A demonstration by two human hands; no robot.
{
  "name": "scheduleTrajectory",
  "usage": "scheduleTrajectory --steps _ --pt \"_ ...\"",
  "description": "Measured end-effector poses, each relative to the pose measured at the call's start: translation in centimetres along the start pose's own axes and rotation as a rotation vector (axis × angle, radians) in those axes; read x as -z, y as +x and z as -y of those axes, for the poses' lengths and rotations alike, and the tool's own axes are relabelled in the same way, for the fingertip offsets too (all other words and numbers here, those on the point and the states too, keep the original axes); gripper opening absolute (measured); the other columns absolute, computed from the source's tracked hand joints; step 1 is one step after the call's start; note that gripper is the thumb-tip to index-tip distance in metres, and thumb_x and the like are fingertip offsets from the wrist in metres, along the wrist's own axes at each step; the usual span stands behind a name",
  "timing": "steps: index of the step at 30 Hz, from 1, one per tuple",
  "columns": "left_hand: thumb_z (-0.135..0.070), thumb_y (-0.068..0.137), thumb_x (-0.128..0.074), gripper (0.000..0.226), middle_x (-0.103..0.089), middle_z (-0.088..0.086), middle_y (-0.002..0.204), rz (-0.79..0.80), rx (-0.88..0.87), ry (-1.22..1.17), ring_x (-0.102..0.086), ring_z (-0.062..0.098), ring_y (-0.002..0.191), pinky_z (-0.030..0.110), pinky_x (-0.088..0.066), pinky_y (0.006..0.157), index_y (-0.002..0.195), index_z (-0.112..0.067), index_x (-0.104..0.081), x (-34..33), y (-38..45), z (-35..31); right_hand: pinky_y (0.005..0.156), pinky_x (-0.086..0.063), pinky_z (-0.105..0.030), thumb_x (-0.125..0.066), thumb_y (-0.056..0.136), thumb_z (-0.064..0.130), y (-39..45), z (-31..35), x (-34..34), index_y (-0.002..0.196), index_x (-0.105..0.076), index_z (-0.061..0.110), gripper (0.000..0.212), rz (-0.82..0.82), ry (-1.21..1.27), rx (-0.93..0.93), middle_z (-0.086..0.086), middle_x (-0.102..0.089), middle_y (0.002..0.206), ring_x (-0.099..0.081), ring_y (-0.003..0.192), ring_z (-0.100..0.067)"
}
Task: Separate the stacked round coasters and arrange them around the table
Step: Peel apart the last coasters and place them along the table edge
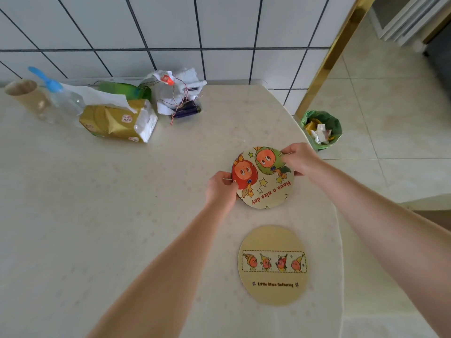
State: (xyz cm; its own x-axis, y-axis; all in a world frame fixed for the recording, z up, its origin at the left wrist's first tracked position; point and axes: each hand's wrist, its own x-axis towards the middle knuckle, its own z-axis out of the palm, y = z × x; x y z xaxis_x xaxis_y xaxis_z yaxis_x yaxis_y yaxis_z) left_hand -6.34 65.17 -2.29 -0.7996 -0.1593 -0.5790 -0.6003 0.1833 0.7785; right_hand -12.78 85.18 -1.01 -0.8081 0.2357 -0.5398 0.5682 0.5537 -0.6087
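A round coaster stack printed with two cartoon fruit faces and "Have a nice day" is held just above the pale table. My left hand pinches its left edge. My right hand pinches its upper right edge. How many coasters are in the stack cannot be told. A single beige coaster with a row of small fruit figures lies flat nearer to me, apart from both hands.
At the back left stand a gold tissue pack, a clear bottle with a blue cap, a paper cup, a green packet and a white bundle tied with string. A green-lined bin stands on the floor past the table's right edge.
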Motion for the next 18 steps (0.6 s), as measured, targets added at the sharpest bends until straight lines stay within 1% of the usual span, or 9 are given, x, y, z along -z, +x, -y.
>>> scheduleTrajectory --steps 3,5,8,10,11,13,15,16,18 --pt "-0.008 0.085 -0.058 0.018 -0.066 0.000 0.086 0.001 -0.004 0.027 -0.068 0.029 0.093 0.049 -0.058 0.082 0.079 -0.025 -0.055 -0.3 1.4 -0.1 0.071 -0.062 -0.040 -0.059 0.083 0.017 1.1 0.3 -0.2 0.078 -0.060 0.032 0.016 -0.018 -0.012 0.001 0.003 -0.067 0.087 -0.069 0.081 -0.020" --pt "-0.008 0.085 -0.057 0.016 -0.066 -0.002 0.085 -0.001 -0.011 0.053 -0.068 0.027 0.093 0.048 -0.059 0.081 0.083 -0.024 -0.058 -0.6 2.1 0.0 0.074 -0.061 -0.041 -0.059 0.084 0.015 1.5 0.2 -0.4 0.078 -0.059 0.032 0.017 -0.021 -0.025 0.003 0.004 -0.066 0.087 -0.069 0.084 -0.022" --pt "-0.004 0.085 -0.054 0.022 -0.066 -0.005 0.085 -0.018 -0.017 0.067 -0.068 0.022 0.090 0.045 -0.059 0.081 0.099 -0.018 -0.063 -0.7 2.8 -0.1 0.076 -0.061 -0.042 -0.060 0.084 0.014 1.9 -0.2 -0.6 0.075 -0.058 0.032 0.020 -0.028 -0.049 0.005 0.005 -0.065 0.084 -0.068 0.085 -0.022" --pt "-0.004 0.086 -0.054 0.027 -0.069 -0.001 0.090 -0.028 -0.026 0.089 -0.068 0.021 0.089 0.041 -0.060 0.079 0.109 -0.013 -0.065 -0.7 3.1 0.0 0.077 -0.060 -0.042 -0.062 0.082 0.014 2.2 -0.6 -0.6 0.072 -0.058 0.033 0.021 -0.028 -0.062 0.009 0.004 -0.067 0.084 -0.068 0.085 -0.021" --pt "-0.004 0.087 -0.055 0.028 -0.070 0.001 0.093 -0.030 -0.036 0.107 -0.068 0.020 0.088 0.038 -0.060 0.077 0.111 -0.013 -0.065 -0.7 3.1 0.1 0.079 -0.060 -0.042 -0.063 0.081 0.014 2.4 -0.8 -0.6 0.073 -0.059 0.032 0.020 -0.031 -0.062 0.009 0.003 -0.068 0.086 -0.068 0.086 -0.021" --pt "-0.006 0.086 -0.056 0.027 -0.071 0.002 0.095 -0.033 -0.056 0.124 -0.068 0.018 0.085 0.031 -0.058 0.068 0.110 -0.014 -0.065 -0.5 3.2 0.3 0.080 -0.059 -0.042 -0.063 0.080 0.015 2.5 -0.9 -0.6 0.080 -0.061 0.030 0.015 -0.038 -0.067 0.012 -0.001 -0.069 0.094 -0.068 0.089 -0.022" --pt "-0.007 0.086 -0.056 0.025 -0.070 0.000 0.092 -0.041 -0.066 0.131 -0.067 0.016 0.081 0.026 -0.055 0.063 0.108 -0.015 -0.066 -0.5 3.2 0.4 0.081 -0.059 -0.041 -0.062 0.080 0.016 2.4 -1.0 -0.6 0.088 -0.062 0.029 0.015 -0.042 -0.078 0.025 -0.001 -0.069 0.098 -0.067 0.091 -0.022" --pt "-0.007 0.086 -0.056 0.024 -0.070 0.000 0.091 -0.045 -0.070 0.132 -0.067 0.016 0.080 0.026 -0.055 0.063 0.106 -0.016 -0.066 -0.4 3.1 0.4 0.079 -0.059 -0.040 -0.061 0.081 0.016 2.4 -1.1 -0.6 0.092 -0.063 0.028 0.016 -0.042 -0.094 0.033 -0.001 -0.069 0.098 -0.066 0.091 -0.021" --pt "-0.011 0.085 -0.059 0.022 -0.071 0.000 0.092 -0.052 -0.081 0.136 -0.068 0.018 0.080 0.028 -0.055 0.065 0.104 -0.018 -0.065 -0.4 3.0 0.4 0.067 -0.054 -0.030 -0.060 0.083 0.016 2.3 -1.2 -0.8 0.103 -0.064 0.023 0.022 -0.056 -0.124 0.055 0.001 -0.067 0.101 -0.062 0.090 -0.018"
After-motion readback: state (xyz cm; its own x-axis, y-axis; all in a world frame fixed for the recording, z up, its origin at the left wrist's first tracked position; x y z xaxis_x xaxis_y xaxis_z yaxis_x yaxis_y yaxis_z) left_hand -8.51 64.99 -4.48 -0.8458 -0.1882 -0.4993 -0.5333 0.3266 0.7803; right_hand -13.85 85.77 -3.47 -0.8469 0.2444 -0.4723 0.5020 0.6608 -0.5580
